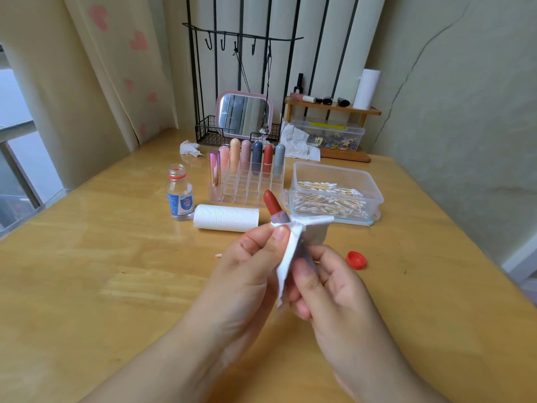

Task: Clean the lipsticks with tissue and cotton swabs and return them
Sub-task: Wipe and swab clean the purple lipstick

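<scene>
An open lipstick [274, 208] with a red-brown bullet and a mauve tube points up over the middle of the table. White tissue [292, 248] is wrapped round its tube. My left hand [252, 266] pinches the tissue against the tube just below the bullet. My right hand [325, 283] grips the lower end of the tube through the tissue. Behind them a clear organiser [247, 187] holds several capped lipsticks in its back row. A clear box of cotton swabs [334, 193] stands to its right, a tissue roll [226, 218] lies in front.
A small open bottle [180, 193] stands left of the roll; its red cap [356, 259] lies on the table to the right. Crumpled tissues [190, 148] lie near a pink mirror [244, 114] and black wire rack. A wooden shelf [334, 109] sits at the back right.
</scene>
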A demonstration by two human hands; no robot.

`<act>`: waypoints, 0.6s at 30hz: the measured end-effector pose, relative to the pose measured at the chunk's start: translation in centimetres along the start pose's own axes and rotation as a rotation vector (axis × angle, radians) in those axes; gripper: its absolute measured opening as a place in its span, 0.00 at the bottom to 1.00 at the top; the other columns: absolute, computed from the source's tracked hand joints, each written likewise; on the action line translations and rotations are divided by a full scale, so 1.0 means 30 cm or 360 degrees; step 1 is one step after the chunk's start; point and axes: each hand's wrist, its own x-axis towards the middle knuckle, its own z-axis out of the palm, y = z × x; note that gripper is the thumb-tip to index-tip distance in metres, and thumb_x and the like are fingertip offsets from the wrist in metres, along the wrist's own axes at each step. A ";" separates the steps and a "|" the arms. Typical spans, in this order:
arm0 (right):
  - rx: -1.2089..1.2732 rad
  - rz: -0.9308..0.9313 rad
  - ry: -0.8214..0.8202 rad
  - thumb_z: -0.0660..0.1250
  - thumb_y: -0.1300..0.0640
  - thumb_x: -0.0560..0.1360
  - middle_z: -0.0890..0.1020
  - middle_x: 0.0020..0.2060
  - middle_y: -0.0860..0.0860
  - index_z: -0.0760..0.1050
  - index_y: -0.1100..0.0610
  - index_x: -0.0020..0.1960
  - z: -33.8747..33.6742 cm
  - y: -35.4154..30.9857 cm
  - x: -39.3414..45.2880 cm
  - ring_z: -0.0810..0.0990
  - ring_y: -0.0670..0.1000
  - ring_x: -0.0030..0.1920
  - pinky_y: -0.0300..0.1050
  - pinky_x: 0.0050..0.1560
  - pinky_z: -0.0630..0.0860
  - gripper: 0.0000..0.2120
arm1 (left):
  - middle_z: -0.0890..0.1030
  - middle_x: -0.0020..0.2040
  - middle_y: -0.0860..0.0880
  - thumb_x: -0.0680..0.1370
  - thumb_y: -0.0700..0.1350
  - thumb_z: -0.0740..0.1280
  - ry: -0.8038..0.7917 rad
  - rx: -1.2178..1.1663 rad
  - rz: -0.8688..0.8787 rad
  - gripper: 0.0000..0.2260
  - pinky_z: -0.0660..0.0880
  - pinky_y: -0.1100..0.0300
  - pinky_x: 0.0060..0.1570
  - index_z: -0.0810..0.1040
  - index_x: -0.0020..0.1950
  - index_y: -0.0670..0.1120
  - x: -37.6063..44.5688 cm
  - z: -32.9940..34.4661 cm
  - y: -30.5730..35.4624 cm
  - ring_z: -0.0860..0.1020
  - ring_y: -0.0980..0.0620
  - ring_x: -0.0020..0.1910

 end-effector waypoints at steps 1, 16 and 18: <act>0.0189 0.0099 -0.0049 0.62 0.51 0.71 0.73 0.26 0.47 0.79 0.54 0.42 0.004 -0.008 -0.001 0.68 0.43 0.26 0.34 0.27 0.63 0.09 | 0.75 0.29 0.41 0.74 0.49 0.66 -0.0030 0.0016 -0.0011 0.11 0.72 0.61 0.24 0.82 0.46 0.41 -0.002 0.001 0.003 0.71 0.48 0.20; -0.0057 -0.0078 -0.0020 0.66 0.48 0.71 0.77 0.29 0.45 0.76 0.56 0.44 -0.005 0.003 -0.006 0.72 0.41 0.29 0.32 0.31 0.66 0.11 | 0.77 0.36 0.38 0.72 0.50 0.65 -0.0084 0.0025 0.0067 0.14 0.71 0.55 0.33 0.81 0.47 0.40 -0.001 -0.008 0.006 0.73 0.45 0.29; 0.0449 0.0229 -0.0155 0.72 0.46 0.65 0.72 0.26 0.48 0.77 0.53 0.34 -0.009 -0.014 -0.004 0.66 0.43 0.26 0.34 0.27 0.61 0.11 | 0.77 0.32 0.40 0.71 0.51 0.66 -0.0121 0.0045 0.0043 0.13 0.73 0.56 0.31 0.81 0.46 0.42 -0.006 -0.008 0.009 0.72 0.47 0.25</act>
